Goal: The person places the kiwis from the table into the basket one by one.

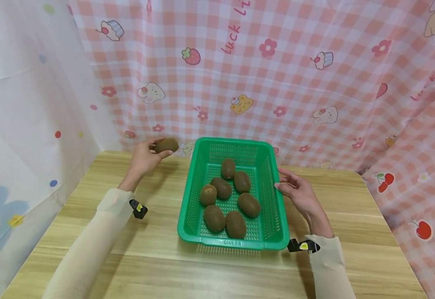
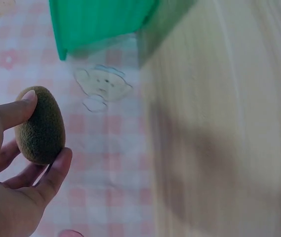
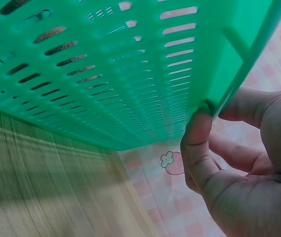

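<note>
A brown fuzzy kiwi [image 2: 41, 126] is pinched between the thumb and fingers of my left hand [image 1: 146, 158], held above the table's back left, left of the basket. My right hand [image 1: 299, 193] grips the right rim of a green plastic basket [image 1: 233, 244], thumb on one side of the rim and fingers curled under it. In the right wrist view the basket's slotted wall [image 3: 145, 98] fills much of the picture. Several kiwis [image 1: 236, 224] lie on the basket's floor, spread from its middle to its front.
The basket is over the middle of a wooden table [image 1: 157, 249]. A pink checked cloth [image 1: 217, 83] hangs along the table's back edge and right side. On the left hangs a white patterned cloth [image 1: 27, 104]. Each wrist carries a small black camera [image 1: 139, 209].
</note>
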Demonstrator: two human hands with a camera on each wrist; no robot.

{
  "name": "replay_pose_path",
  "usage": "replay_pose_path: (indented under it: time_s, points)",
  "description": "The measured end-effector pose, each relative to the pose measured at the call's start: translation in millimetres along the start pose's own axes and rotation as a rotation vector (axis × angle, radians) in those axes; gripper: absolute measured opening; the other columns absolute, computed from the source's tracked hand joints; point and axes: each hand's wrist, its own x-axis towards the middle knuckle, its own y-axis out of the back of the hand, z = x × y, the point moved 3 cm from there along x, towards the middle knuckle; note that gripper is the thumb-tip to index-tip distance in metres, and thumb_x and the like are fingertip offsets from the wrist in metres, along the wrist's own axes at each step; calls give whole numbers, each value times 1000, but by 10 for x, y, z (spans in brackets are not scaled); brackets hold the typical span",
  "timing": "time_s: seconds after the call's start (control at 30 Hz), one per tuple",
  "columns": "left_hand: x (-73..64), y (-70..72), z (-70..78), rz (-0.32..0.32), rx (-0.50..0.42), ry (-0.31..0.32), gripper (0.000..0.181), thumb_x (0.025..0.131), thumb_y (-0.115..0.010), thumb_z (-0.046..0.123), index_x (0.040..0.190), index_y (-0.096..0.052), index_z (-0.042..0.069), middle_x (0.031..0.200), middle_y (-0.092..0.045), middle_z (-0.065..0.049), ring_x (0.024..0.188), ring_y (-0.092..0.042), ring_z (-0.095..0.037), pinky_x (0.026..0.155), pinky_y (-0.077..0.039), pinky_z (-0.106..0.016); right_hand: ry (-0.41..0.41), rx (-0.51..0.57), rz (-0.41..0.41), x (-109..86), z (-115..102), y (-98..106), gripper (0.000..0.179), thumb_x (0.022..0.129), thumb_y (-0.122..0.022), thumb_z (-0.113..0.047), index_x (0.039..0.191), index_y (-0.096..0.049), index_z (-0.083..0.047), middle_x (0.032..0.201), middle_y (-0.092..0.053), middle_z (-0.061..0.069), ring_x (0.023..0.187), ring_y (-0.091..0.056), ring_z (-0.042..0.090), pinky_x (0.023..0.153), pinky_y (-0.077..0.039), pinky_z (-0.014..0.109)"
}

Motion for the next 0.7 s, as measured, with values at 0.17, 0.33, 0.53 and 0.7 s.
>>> replay_pose_path:
  time_s: [0.17,0.33,0.53,0.7]
  points:
    - [-15,-27,196,-34,-8,-33,57,91,-80,28,141,-62,8,139,-63,-19,116,-63,-40,93,-56,-53,-2,3,2,1,2,-1,60,101,-65,-21,157,-43,-16,135,-55,17,104,-64,4,89,-56,20]
    - [-39,-88,426,-47,-29,-96,55,89,-82,25,138,-65,8,133,-66,-19,111,-65,-37,93,-56,-52,3,2,7,-13,3,13,60,101,-65,-20,157,-43,-15,133,-56,17,103,-65,3,89,-57,20]
    - [-39,-186,660,-82,-39,-155,50,89,-82,24,135,-68,12,127,-70,-15,105,-66,-32,86,-58,-47,9,-7,15,-7,-8,30,60,101,-65,-20,157,-44,-15,133,-55,17,103,-65,4,89,-57,20]
    - [-38,-255,787,-121,-31,-155,51,89,-82,26,136,-67,16,127,-70,-12,104,-66,-29,81,-59,-42,0,0,11,-3,-17,6,60,100,-66,-19,156,-44,-14,135,-55,19,103,-65,5,89,-57,21]
